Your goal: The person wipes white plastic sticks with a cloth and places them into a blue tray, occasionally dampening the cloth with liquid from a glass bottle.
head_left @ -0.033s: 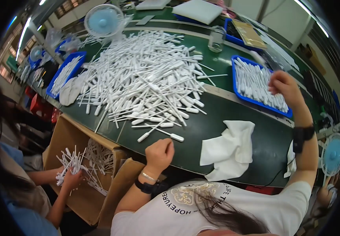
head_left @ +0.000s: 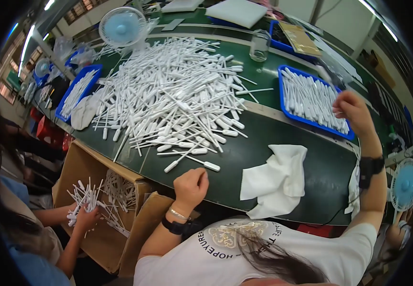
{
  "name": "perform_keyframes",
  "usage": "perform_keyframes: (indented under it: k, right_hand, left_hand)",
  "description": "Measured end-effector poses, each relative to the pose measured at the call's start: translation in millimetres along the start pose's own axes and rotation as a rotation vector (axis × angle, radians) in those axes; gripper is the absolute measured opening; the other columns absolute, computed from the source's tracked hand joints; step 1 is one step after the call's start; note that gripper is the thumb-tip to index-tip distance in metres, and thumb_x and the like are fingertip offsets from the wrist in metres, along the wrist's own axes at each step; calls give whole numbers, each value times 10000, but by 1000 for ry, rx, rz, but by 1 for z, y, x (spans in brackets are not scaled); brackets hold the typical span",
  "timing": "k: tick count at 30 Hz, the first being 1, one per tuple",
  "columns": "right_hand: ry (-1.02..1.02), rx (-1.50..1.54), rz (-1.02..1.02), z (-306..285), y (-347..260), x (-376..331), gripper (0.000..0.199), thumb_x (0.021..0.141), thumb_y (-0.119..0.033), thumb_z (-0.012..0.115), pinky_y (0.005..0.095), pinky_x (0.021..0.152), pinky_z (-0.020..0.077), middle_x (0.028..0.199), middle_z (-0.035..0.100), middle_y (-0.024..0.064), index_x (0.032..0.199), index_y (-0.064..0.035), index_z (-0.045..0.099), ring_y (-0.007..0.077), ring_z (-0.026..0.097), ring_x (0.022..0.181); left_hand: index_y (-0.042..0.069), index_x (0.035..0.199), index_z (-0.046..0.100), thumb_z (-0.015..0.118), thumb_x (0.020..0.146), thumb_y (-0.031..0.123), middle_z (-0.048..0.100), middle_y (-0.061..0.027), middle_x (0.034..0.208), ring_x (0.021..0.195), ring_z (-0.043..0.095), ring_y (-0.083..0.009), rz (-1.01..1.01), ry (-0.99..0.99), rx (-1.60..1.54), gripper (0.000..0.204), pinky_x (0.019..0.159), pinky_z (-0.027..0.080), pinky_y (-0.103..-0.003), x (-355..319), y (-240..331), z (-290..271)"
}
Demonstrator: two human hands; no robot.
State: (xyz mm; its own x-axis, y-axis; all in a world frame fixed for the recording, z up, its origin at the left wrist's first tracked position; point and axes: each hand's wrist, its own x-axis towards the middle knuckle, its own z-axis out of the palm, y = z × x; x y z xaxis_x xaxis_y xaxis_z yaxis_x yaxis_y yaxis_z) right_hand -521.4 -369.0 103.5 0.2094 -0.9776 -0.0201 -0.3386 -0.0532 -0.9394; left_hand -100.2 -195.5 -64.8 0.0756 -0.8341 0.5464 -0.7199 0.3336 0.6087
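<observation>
1. Two hands of the person are in view: the left hand [head_left: 190, 187] at about 6 o'clock, resting on the near edge of the dark green table [head_left: 263, 157], and the right hand [head_left: 354, 110] out at 3 o'clock.
2. Left fingers are curled into a loose fist – whether anything sits inside it cannot be told. Just beyond the knuckles, toward 12 o'clock, lie two loose white plastic pipettes [head_left: 192, 159], apart from the hand.
3. Right fingers are bent and pressed together over the near right corner of a blue tray [head_left: 282, 90] filled with lined-up pipettes; whether they pinch one cannot be told. A black wristband is on that forearm.
4. Most of the pipettes form a big loose heap [head_left: 173, 95] from the centre toward 11 o'clock.
5. Between the two hands, at 5 o'clock, a crumpled white cloth [head_left: 275, 178] lies on the table.
6. Farther off – a small blue fan [head_left: 120, 26] at 11 o'clock, a clear jar [head_left: 260, 45] at 12 o'clock.
7. At 8 o'clock another person's hand [head_left: 86, 217] grips a bunch of pipettes over a cardboard box [head_left: 75, 167] (set below the table edge).
</observation>
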Motion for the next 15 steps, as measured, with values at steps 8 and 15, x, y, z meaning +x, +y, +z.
perform_keyframes:
  k: [8, 15]
  right_hand:
    - [227, 332, -260, -107, 64, -112, 307, 894, -132, 510, 321, 896, 435, 1103, 552, 95, 1177, -13, 507, 181, 533, 1055]
    - [835, -619, -116, -179, 125, -44, 292, 877, -255, 545, 258, 658, 462, 791, 615, 83, 1045, -18, 575, 147, 581, 704]
  left_hand:
    - [9, 807, 600, 595, 756, 19, 560, -121, 659, 534, 534, -234, 5, -84, 76, 52, 509, 428, -284, 6, 0, 17]
    - [-30, 842, 579, 556, 808, 28, 563, -109, 701, 551, 530, -207, -124, -96, 31, 70, 509, 425, -288, -8, -9, 10]
